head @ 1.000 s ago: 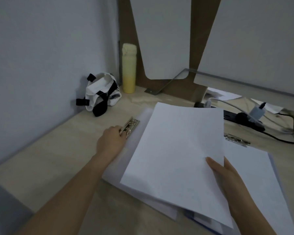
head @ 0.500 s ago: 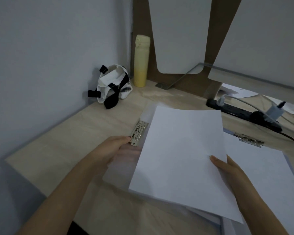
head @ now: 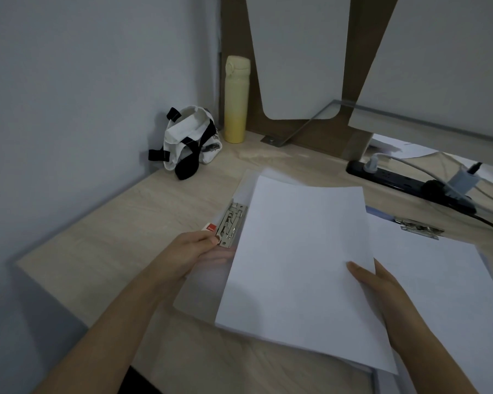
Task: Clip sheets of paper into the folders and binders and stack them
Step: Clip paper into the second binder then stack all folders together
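A translucent white folder [head: 202,291] lies open on the desk, with a metal clip [head: 230,224] along its left edge. My left hand [head: 195,251] grips the folder's left edge, its thumb pressed against the clip's near end. My right hand [head: 382,288] holds a white sheet of paper [head: 299,265] by its right edge, thumb on top, over the folder just right of the clip. To the right lies a second folder with paper [head: 450,294] under its own metal clip [head: 420,228].
A white and black tote bag [head: 187,140] and a yellow bottle [head: 236,99] stand in the back left corner by the wall. A black power strip [head: 404,182] with plugs and cables runs along the back right. The desk's left edge drops off near the wall.
My left hand slid from the clip's far end down toward its near end and now grips the folder's edge. The sheet has shifted slightly left toward the clip.
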Motion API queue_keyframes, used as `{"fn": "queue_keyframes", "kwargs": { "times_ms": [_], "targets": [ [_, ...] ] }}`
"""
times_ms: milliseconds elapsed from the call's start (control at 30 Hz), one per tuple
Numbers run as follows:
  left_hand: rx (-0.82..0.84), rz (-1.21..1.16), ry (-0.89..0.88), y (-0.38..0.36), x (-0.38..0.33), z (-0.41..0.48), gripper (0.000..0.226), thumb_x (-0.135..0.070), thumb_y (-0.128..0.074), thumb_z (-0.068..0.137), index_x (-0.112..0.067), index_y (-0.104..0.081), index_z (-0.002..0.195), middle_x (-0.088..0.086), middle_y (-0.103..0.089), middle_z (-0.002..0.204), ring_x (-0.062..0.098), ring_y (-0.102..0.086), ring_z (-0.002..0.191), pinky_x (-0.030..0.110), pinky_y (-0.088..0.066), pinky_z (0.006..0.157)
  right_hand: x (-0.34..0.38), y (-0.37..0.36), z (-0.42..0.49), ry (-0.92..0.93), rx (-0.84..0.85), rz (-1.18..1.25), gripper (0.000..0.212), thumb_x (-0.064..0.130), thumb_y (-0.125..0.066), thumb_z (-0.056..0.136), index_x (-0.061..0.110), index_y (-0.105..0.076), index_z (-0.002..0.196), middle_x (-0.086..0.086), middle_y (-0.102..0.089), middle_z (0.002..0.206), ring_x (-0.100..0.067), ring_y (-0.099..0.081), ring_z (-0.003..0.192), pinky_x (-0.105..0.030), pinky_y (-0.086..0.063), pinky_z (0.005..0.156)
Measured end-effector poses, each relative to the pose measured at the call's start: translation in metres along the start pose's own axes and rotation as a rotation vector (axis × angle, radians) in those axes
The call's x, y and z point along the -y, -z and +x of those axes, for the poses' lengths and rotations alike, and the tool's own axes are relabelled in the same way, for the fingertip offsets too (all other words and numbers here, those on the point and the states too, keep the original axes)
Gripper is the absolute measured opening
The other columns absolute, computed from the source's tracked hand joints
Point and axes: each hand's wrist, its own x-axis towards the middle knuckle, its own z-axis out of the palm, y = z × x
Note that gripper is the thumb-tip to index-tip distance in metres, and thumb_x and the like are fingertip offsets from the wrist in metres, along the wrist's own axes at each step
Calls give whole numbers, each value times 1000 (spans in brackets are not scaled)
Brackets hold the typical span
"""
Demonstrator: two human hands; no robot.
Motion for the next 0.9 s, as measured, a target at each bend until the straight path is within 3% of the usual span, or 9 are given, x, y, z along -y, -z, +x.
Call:
{"fn": "queue_keyframes", "kwargs": {
  "times_ms": [100,267,367,467,533,633,700,800,900],
  "targets": [
    [-16,-15,0,1,-1,-1,26,-9,-50,92,11,-61,106,27,-68,109,26,-65,92,31,-50,79,0,0,0,0,-3,-10,36,17,-55,88,15,-56,124,-14,-67,114,-35,-64,100,-43,-51,85],
    [116,-127,70,2,-6,-4,31,-12,-46,94,2,-59,119,18,-69,113,21,-68,103,23,-56,83,2,1,-2,4,-5,-26,36,17,-54,88,15,-57,124,-11,-68,112,-31,-65,97,-38,-51,76],
    [157,-102,119,3,-11,-1,40,-34,-49,90,-13,-58,122,11,-70,114,21,-66,108,30,-53,91,2,2,-3,-6,3,-17,35,17,-55,88,16,-57,123,-10,-69,111,-30,-65,97,-38,-51,75],
    [144,70,146,0,-19,8,67,-66,-50,74,-22,-57,124,-2,-65,119,14,-55,117,37,-28,111,4,3,-3,-7,18,-7,32,14,-53,89,18,-57,121,-6,-69,109,-27,-65,98,-35,-50,74],
    [87,179,128,-7,-29,15,62,-70,-43,76,-24,-61,114,-6,-66,112,10,-57,110,28,-35,102,4,3,-3,-10,12,-7,30,14,-53,89,20,-58,118,-4,-71,104,-25,-66,94,-33,-50,72],
    [-101,238,48,-14,-44,30,67,-76,-41,73,-21,-56,109,-6,-62,98,12,-61,87,26,-53,69,4,5,-2,-18,8,-26,25,15,-54,88,24,-62,109,0,-76,95,-21,-71,85,-34,-50,71],
    [-154,329,1,-18,-49,40,73,-79,-36,74,-20,-53,114,-6,-60,102,12,-59,86,29,-47,65,3,6,-3,-28,7,-36,24,15,-55,87,25,-64,107,0,-76,94,-22,-72,83,-36,-51,70],
    [-259,413,-71,-26,-51,52,47,-61,-38,87,-16,-50,93,-1,-54,85,15,-51,73,27,-38,63,4,7,-3,-46,2,-54,27,16,-56,87,23,-62,113,-5,-73,103,-29,-69,92,-38,-52,73],
    [-281,547,-114,-28,-48,64,26,-38,-47,92,-15,-57,92,-1,-54,83,17,-52,80,29,-39,70,4,7,-2,-58,-1,-59,32,17,-56,87,20,-60,119,-7,-71,109,-31,-67,97,-40,-51,78]
  ]
}}
